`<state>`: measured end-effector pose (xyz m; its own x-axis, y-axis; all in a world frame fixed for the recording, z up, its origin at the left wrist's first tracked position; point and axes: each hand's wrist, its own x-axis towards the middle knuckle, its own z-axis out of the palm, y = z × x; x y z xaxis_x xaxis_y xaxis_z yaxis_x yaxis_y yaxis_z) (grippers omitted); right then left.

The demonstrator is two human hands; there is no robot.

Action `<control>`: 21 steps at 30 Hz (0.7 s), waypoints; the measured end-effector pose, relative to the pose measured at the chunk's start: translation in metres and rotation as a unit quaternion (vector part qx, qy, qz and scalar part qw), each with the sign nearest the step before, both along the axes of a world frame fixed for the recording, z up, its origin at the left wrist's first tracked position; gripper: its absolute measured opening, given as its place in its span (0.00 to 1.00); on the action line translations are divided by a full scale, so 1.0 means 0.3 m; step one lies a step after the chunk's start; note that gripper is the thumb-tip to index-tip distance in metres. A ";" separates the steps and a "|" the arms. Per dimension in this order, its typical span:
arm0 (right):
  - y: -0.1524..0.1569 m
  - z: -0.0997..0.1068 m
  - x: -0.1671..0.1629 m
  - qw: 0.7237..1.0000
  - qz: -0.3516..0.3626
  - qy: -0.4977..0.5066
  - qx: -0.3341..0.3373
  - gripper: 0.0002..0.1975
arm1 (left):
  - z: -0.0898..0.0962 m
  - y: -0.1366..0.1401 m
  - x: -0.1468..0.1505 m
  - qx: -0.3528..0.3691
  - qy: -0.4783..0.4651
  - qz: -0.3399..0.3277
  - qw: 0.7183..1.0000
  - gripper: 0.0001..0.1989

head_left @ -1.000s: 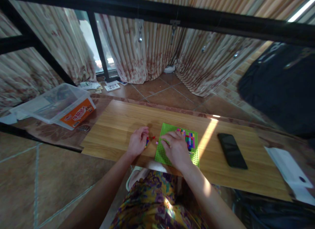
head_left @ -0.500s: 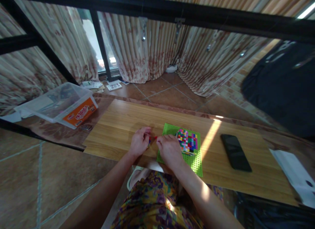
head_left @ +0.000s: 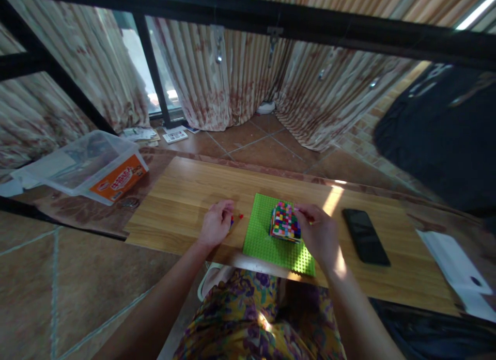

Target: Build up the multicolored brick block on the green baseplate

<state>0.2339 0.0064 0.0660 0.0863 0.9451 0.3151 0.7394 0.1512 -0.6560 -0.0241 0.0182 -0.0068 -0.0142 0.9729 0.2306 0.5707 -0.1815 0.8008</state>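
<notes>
multicoloured brick block [head_left: 284, 223] on the green baseplate [head_left: 259, 244], toward its far side, patchwork of red, yellow, pink, blue and green on show. at the block's right edge, right hand [head_left: 320, 235], thumb and fingers drawn close together at the tips; any piece between them too small to make out. on the wooden table [head_left: 186, 194], left of the baseplate, left hand [head_left: 215, 224], fingers loosely curled beside small bricks [head_left: 232, 221], partly hidden by the hand; impossible to say whether gripped or merely covered. between left hand and baseplate, tiny red piece [head_left: 241, 216]. farther right, well apart from the block, black phone [head_left: 366, 237], lying flat. past the table's left end, clear plastic box [head_left: 89, 168] with orange label [head_left: 119, 180].
</notes>
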 end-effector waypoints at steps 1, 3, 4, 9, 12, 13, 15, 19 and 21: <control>0.010 -0.004 0.015 0.999 -0.002 -0.029 0.013 0.12 | -0.001 0.000 -0.001 0.000 0.000 -0.001 1.000 0.14; 0.027 -0.007 0.030 0.997 0.000 -0.079 0.026 0.13 | -0.002 0.001 -0.002 -0.002 0.002 -0.002 1.000 0.14; 0.034 -0.008 0.031 0.995 0.002 -0.096 0.024 0.13 | -0.002 0.001 -0.002 -0.002 0.003 -0.003 1.000 0.14; 0.049 -0.012 0.013 0.991 0.003 -0.134 -0.005 0.15 | -0.002 0.001 -0.004 0.001 0.004 -0.003 1.000 0.14; 0.054 -0.014 0.006 0.990 0.017 -0.138 -0.011 0.14 | -0.001 0.000 -0.003 0.002 0.002 -0.004 1.000 0.14; 0.056 -0.014 0.006 0.990 0.022 -0.139 -0.012 0.14 | 0.000 0.000 -0.003 0.002 0.002 -0.003 1.000 0.14; 0.061 -0.016 0.006 0.990 0.029 -0.141 -0.013 0.14 | 0.001 0.000 -0.002 0.003 0.001 -0.002 1.000 0.15; 0.073 -0.018 0.007 0.990 0.029 -0.139 -0.014 0.13 | 0.003 0.000 -0.001 0.006 0.003 0.000 1.000 0.14; 0.077 -0.018 0.007 0.990 0.023 -0.138 -0.014 0.13 | 0.001 0.001 -0.001 0.004 0.005 -0.001 1.000 0.14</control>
<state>0.2359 0.0294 0.0604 -0.0433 0.9545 0.2951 0.8837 0.1744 -0.4344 -0.0244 0.0185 -0.0067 -0.0109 0.9711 0.2384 0.5777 -0.1885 0.7942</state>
